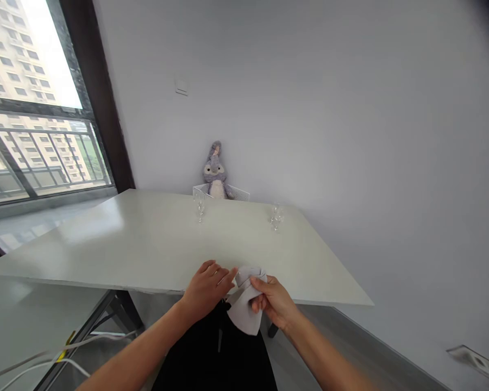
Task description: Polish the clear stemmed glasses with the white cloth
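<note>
A light grey cloth (pixel 244 312) hangs bunched over the near edge of the table, gripped by my right hand (pixel 277 304) with the thumb on top. Its upper part is folded into a rounded shape; whether anything lies inside the folds I cannot tell. Just left of the cloth is my left hand (pixel 207 288), palm down at the table edge, its fingers stretched and slightly apart. The fingertips reach the cloth's upper left side, and contact is unclear. Farther back stand clear stemmed glasses, one group (pixel 199 207) at left and another (pixel 276 217) at right.
The white table (pixel 158 239) reaches back toward a plain wall. At its far edge a grey plush toy (pixel 214 171) sits in a white wire basket (pixel 241 194). White cables (pixel 81 342) run below at left, near a dark table leg (pixel 124 312). A window (pixel 36 108) fills the left side.
</note>
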Available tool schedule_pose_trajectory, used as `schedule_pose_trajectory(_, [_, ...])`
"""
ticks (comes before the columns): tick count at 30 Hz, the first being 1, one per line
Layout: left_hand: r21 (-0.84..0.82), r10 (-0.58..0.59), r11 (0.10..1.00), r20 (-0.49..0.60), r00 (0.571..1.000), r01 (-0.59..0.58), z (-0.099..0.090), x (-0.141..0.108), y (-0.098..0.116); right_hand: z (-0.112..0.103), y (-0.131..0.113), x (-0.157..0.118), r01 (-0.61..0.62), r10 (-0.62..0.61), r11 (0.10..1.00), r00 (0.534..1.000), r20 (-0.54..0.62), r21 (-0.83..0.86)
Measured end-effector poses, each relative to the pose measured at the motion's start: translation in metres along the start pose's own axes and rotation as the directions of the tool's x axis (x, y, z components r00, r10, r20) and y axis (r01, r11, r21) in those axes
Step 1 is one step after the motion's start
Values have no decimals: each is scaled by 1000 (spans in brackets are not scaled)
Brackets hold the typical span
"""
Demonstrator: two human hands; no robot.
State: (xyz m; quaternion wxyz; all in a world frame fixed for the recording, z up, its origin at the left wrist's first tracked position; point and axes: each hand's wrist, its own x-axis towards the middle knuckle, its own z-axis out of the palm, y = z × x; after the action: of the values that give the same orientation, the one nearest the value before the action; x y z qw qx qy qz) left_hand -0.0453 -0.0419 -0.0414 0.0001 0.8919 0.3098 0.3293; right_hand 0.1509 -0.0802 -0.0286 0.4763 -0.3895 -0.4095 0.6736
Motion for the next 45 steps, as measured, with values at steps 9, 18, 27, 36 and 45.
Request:
schedule_pose_trajectory(9, [-543, -14, 772, 503, 864, 329, -56, 24, 2, 10, -35, -32, 489, -239, 568, 868, 435, -662])
schedule_pose_trajectory(18, [-106, 59, 993, 69, 996, -52, -51, 38, 8, 9, -5, -12, 281, -279, 914, 959, 51, -291])
schedule_pose_trajectory(27, [-528, 140, 831, 507, 850, 178, -77, 43, -3, -14, -37, -19, 679, -252, 170, 730, 635, -714])
schedule_pose_trajectory(36, [19, 139, 990, 42, 989, -140, -55, 39, -2, 5, -40, -8, 471, -350, 598, 882, 317, -649])
schedule_pose_trajectory(45, [-519, -448, 633, 359, 819, 574, -33, 6, -8, -32, -49, 1, 393, -658, -433, 478, 582, -811])
